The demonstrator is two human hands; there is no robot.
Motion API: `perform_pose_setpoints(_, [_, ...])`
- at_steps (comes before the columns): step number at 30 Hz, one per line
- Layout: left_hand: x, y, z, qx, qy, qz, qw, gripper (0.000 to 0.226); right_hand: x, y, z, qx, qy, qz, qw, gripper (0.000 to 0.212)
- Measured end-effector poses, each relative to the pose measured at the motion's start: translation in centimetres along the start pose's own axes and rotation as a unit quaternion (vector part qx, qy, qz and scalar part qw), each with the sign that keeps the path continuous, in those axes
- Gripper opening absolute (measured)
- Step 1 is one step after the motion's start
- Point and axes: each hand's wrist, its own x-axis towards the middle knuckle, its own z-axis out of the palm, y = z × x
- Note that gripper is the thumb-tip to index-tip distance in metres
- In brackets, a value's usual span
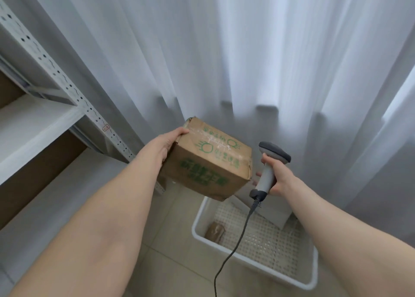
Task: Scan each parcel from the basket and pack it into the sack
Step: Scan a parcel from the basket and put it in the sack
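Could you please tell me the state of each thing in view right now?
Cardboard box: taped shut, one corner dented, held up by the left hand.
Scanner: gripped by the right hand, cord hanging down.
Basket: on the floor, two parcels inside.
Small brown parcel: lying in the basket.
Pale box: at the basket's far end, partly hidden.
Curtain: drawn closed.

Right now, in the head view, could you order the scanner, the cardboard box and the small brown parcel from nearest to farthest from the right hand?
1. Scanner, gripped in the right hand.
2. Cardboard box, just left of it, held by the left hand.
3. Small brown parcel, below in the basket.
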Motion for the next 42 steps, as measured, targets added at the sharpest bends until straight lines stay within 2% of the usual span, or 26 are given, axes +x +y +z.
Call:
perform_pose_setpoints(4, [-1.2, 0.7, -2.1, 0.023, 0.021, -0.014, 0.999, 0.056, -1.6, 1.4, 2.4, 0.024, -0.047, 0.0, 0.999, 0.026])
perform_pose_setpoints(7, [-1.4, 0.6, -3.5, 0.039, 0.008, 0.015, 0.999, 0.069, -2.3, 1.4, 4.1, 0.037, -0.041, -0.032, 0.998, 0.032])
perform_pose_setpoints(11, [-1.9, 0.7, -5.0, 0.049, -0.042, 0.107, 0.992, 0.05, -3.3, 0.6, 5.3, 0.077, -0.034, -0.033, 0.996, 0.035])
perform_pose_setpoints(14, [-2.1, 0.7, -5.5, -0.016, -0.011, 0.144, 0.989, 0.053, -3.9, 0.0, 6.1, 0.061, -0.033, -0.032, 0.997, 0.039])
perform_pose_setpoints(16, [-2.2, 0.9, -6.0, -0.067, 0.015, 0.141, 0.988, 0.044, -4.0, -0.1, 6.3, 0.048, -0.038, -0.028, 0.998, 0.045])
perform_pose_setpoints(19, [-2.6, 1.6, -6.5, -0.071, 0.018, 0.11, 0.991, 0.024, -3.8, -0.2, 6.3, -0.013, -0.02, -0.036, 0.999, 0.058])
perform_pose_setpoints(22, [-2.6, 2.3, -6.9, -0.079, 0.025, 0.077, 0.994, 0.016, -3.9, 0.1, 6.0, -0.076, -0.027, -0.025, 0.996, 0.046])
perform_pose_setpoints(25, [-2.5, 2.5, -6.9, -0.099, 0.042, 0.058, 0.992, 0.017, -4.2, 0.7, 6.0, -0.072, -0.044, -0.016, 0.996, 0.031])
perform_pose_setpoints(29, [-2.1, 2.5, -6.9, -0.087, 0.047, 0.104, 0.99, 0.025, -4.7, 0.5, 6.9, -0.019, -0.065, -0.033, 0.997, 0.026])
perform_pose_setpoints(32, [-2.6, 2.6, -6.9, -0.028, -0.011, 0.145, 0.989, 0.046, -5.3, -0.4, 7.4, -0.019, -0.023, -0.054, 0.998, 0.035])
perform_pose_setpoints(34, [-3.3, 2.5, -6.7, 0.025, -0.064, 0.166, 0.984, 0.047, -5.6, -0.8, 7.9, -0.011, -0.004, -0.065, 0.998, 0.037])
perform_pose_setpoints(36, [-3.5, 2.3, -6.6, 0.058, -0.098, 0.181, 0.977, 0.057, -5.8, -1.0, 8.3, -0.003, 0.002, -0.078, 0.997, 0.037])
perform_pose_setpoints(39, [-3.5, 1.7, -6.3, 0.026, -0.092, 0.196, 0.976, 0.085, -6.0, -1.0, 8.6, 0.0, 0.015, -0.097, 0.995, 0.042])
perform_pose_setpoints(42, [-3.8, 1.4, -5.5, -0.04, -0.066, 0.203, 0.976, 0.081, -6.2, -0.9, 8.9, -0.003, 0.022, -0.115, 0.993, 0.048])
